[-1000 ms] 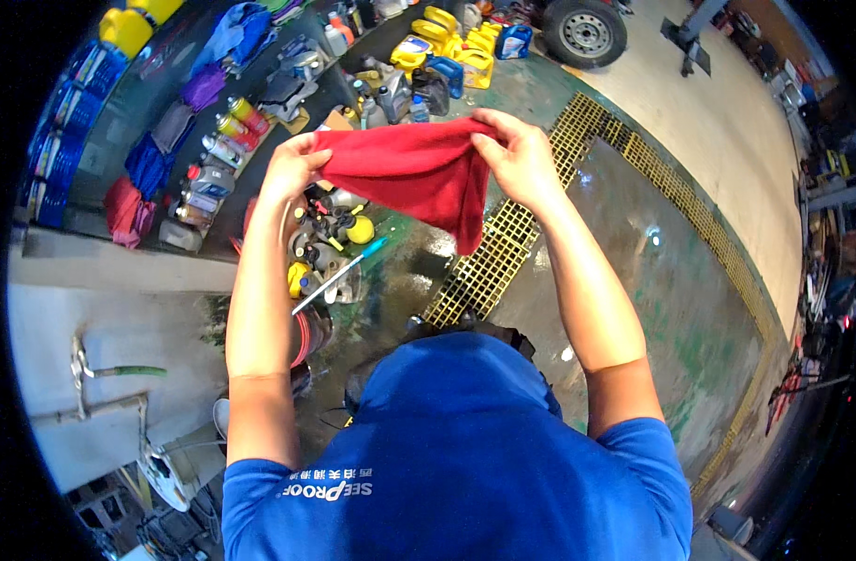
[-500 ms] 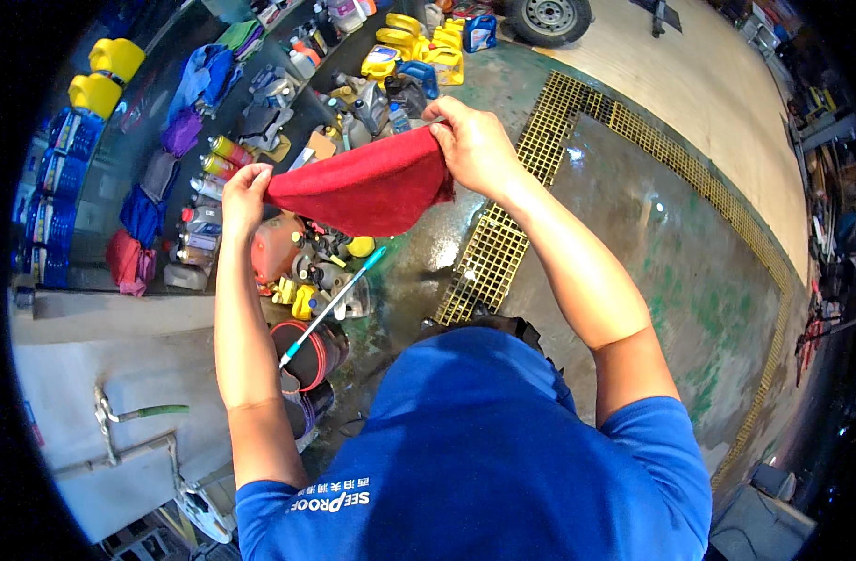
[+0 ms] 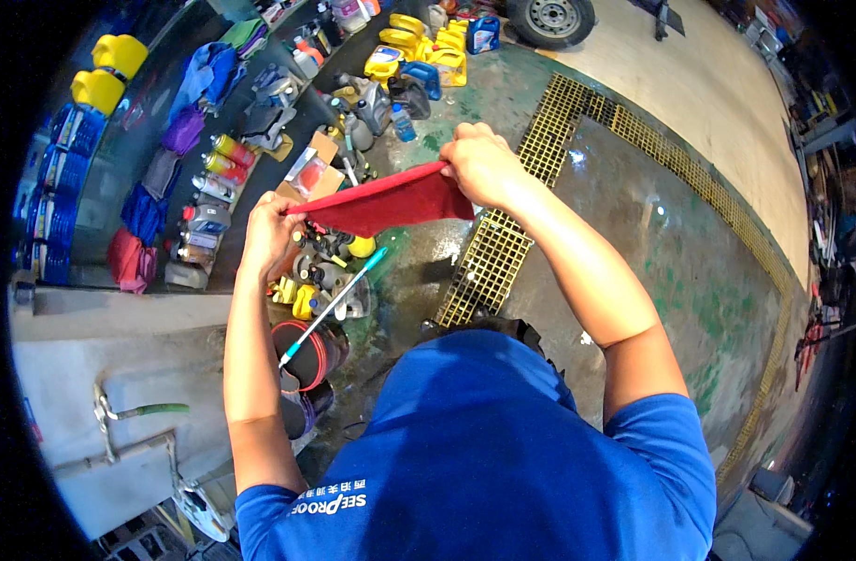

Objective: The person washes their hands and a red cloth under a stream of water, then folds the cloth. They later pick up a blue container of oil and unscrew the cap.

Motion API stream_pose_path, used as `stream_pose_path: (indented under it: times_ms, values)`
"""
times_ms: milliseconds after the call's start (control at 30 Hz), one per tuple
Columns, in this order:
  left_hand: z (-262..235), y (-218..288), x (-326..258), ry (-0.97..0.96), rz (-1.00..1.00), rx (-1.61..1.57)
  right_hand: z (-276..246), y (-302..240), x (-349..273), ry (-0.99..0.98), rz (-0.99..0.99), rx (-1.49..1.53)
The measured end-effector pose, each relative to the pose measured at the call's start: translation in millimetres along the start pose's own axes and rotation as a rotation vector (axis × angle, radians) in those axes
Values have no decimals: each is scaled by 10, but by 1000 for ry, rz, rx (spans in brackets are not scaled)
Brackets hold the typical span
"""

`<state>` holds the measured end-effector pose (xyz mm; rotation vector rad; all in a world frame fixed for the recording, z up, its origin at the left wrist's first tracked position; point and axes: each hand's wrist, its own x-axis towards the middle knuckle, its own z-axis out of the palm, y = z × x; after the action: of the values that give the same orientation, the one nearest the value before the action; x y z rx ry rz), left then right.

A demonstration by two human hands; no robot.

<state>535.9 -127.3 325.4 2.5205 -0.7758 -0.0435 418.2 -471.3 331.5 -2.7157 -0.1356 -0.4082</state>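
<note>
A red cloth (image 3: 381,204) is stretched between my two hands in mid-air, its upper edge taut and the rest hanging as a narrow flap. My left hand (image 3: 267,229) pinches its left corner with closed fingers. The right-hand corner sits in my right hand (image 3: 482,166), whose fingers are curled closed around it. Both arms reach forward at about equal height. Behind the cloth, an opened cardboard box (image 3: 323,164) shows partly, along with several bottles on the floor.
Shelves at the left carry hanging cloths (image 3: 140,215) and spray cans (image 3: 227,159). Yellow jugs (image 3: 447,64) cluster at the far side near a tyre (image 3: 549,19). A pole with turquoise ends (image 3: 333,307) leans over a dark bucket (image 3: 299,353). Yellow floor grating (image 3: 489,266) runs on the right.
The cloth has gone from a deep hanging fold to a narrower, tauter strip. Both hands have moved slightly right and lower, and my right fingers have curled in more.
</note>
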Motion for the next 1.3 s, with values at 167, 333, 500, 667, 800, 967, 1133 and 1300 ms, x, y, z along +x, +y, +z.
stream_pose_path:
  times_ms: [167, 333, 500, 667, 800, 967, 1133, 1300]
  values:
    - [-361, 46, 74, -131, -131, -638, -542, 52, 265, -296, 72, 401]
    - [-98, 172, 411, -93, -34, -1539, -523, 449, 590, 24, 212, 1539]
    - [1178, 76, -505, -278, -458, -1848, 1022, 482, -663, -276, 825, 2188]
    - [2287, -318, -1298, -438, -533, -1437, 1664, 623, -1751, -359, 1063, 1445]
    - [2624, -622, -1710, -466, -539, -567, 1802, 601, -1912, -433, 893, 1154]
    - [2122, -352, -1619, -69, -513, -813, 1883, 656, -1718, -231, 829, 1101]
    - [1836, -400, -1515, 44, -232, -621, 1743, 547, -1424, -322, 434, 988]
    - [1641, -219, -1553, 55, -241, -36, 1310, 450, -1224, -245, 140, 371]
